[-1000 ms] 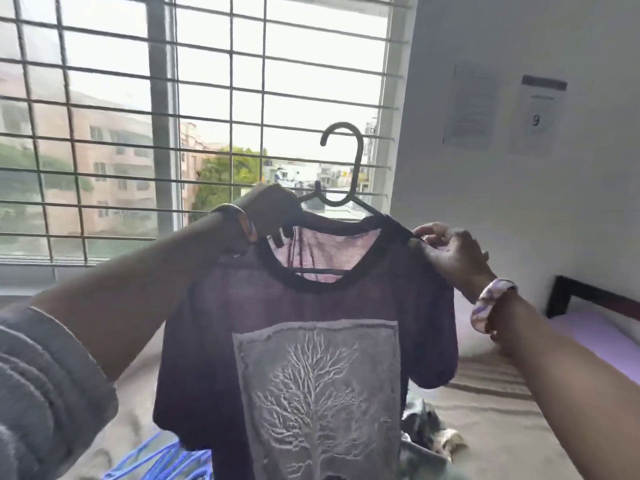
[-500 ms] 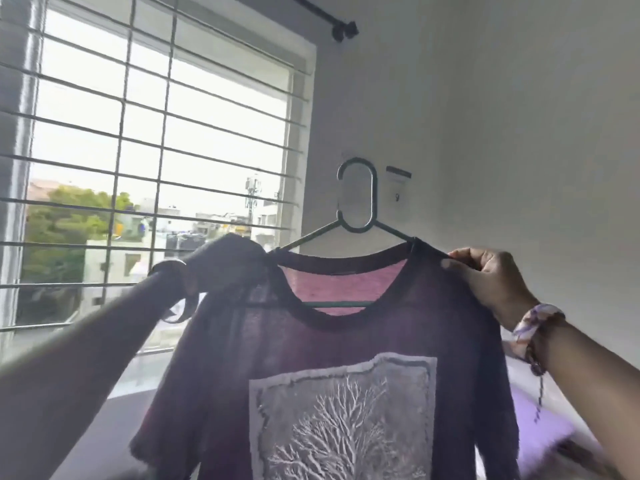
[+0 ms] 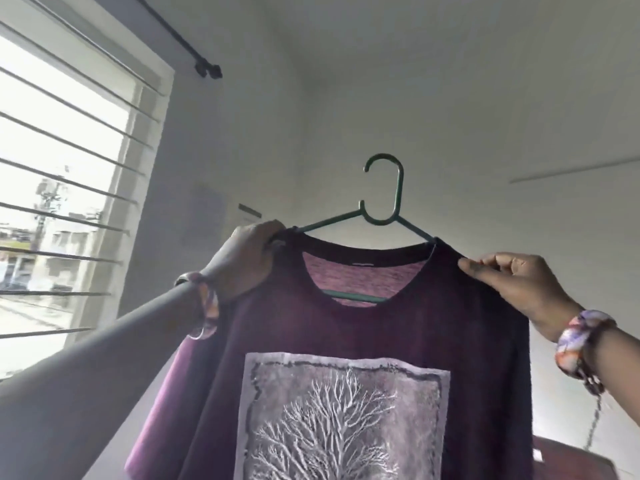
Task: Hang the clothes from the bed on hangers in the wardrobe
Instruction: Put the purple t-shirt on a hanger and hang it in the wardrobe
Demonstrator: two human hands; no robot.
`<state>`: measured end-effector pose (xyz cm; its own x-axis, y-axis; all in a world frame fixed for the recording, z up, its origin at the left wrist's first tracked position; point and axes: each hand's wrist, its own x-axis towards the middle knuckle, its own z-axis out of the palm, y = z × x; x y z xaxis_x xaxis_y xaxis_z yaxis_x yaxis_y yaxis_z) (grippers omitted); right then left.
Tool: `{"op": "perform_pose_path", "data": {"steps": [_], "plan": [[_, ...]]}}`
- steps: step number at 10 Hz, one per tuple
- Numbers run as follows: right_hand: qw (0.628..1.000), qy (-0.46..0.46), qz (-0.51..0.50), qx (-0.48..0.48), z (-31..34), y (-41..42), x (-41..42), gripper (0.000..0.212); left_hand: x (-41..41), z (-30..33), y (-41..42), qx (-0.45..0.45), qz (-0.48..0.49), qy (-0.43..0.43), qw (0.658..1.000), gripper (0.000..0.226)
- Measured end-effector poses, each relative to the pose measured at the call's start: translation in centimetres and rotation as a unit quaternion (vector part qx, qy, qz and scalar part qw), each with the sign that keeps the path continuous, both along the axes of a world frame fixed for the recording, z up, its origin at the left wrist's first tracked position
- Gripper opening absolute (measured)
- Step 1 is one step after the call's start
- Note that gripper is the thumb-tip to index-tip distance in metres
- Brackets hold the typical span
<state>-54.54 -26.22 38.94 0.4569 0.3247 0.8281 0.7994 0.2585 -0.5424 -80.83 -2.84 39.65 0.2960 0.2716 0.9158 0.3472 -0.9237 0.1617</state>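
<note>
shirt: maroon t-shirt (image 3: 363,327) with tree print, raised in front of the wall, already threaded on green hanger (image 3: 382,199); crossbar shows through neck opening
left hand: left hand (image 3: 247,259) grips the shoulder seam by the collar, probably pinning fabric to the hanger arm
right hand: right hand (image 3: 512,282) pinches the other shoulder, likely to keep it square
hook: free, points up
wardrobe: not in view

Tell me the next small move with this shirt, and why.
Probably take the hanger by its hook with one hand and carry it to the wardrobe: the maroon T-shirt already sits on it, while the left hand and right hand pinch the shoulders.
</note>
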Motion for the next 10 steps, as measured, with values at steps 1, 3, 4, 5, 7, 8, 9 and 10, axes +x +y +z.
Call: {"op": "perform_pose_path", "data": {"steps": [1,3,4,5,7,8,9,10], "plan": [[0.997,0.050,-0.013,-0.055,-0.5,-7.2,1.5,0.042,3.5,0.8,-4.2,0.019,-0.085,-0.029,0.996,0.020],[0.978,0.187,-0.032,-0.081,-1.9,-24.5,0.8,0.109,9.9,0.8,-14.8,0.066,-0.223,-0.041,0.972,0.018],[0.975,0.197,-0.074,-0.067,-2.1,-33.9,-1.4,0.109,13.1,0.3,-21.8,0.070,-0.293,-0.037,0.953,0.017],[0.968,0.213,-0.117,-0.066,-2.7,-43.9,-4.7,0.105,16.8,-0.9,-29.7,0.069,-0.362,-0.020,0.929,0.016],[0.939,0.250,-0.232,-0.044,-4.1,-60.7,-12.0,0.094,22.8,-2.9,-46.8,0.087,-0.450,0.024,0.889,0.021],[0.915,0.249,-0.316,0.000,-4.8,-68.2,-16.0,0.101,24.3,-2.6,-56.0,0.099,-0.522,0.032,0.846,0.014],[0.888,0.249,-0.386,0.029,-5.9,-75.4,-20.0,0.104,25.8,-2.7,-65.2,0.111,-0.592,0.034,0.797,0.011],[0.864,0.273,-0.418,0.068,-7.2,-81.9,-23.4,0.068,26.8,-3.3,-74.6,0.102,-0.636,0.018,0.765,0.013]]}}
